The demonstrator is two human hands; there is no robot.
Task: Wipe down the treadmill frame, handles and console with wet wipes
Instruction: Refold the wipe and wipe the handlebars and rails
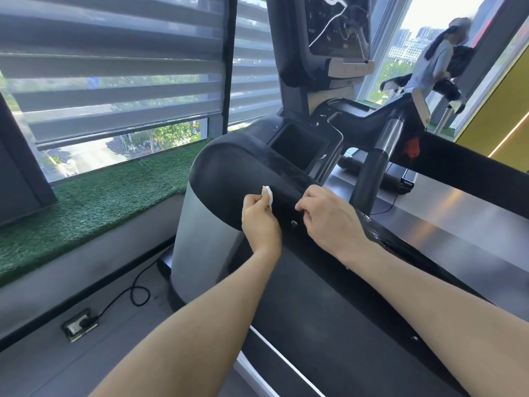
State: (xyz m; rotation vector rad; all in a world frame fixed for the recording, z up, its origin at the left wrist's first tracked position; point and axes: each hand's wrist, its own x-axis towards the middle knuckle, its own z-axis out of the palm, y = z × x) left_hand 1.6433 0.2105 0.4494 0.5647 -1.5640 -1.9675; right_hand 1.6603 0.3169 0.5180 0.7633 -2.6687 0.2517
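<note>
Left fingers pinching wet wipe against treadmill handle, right fingers curled on handle

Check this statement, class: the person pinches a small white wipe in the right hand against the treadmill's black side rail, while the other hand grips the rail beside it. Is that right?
One detail is wrong. The head view shows the white wipe pinched in the left hand, not the right. The right hand is the one gripping the black side rail beside it.

The console stands behind the handrail, the window to its left.
</note>
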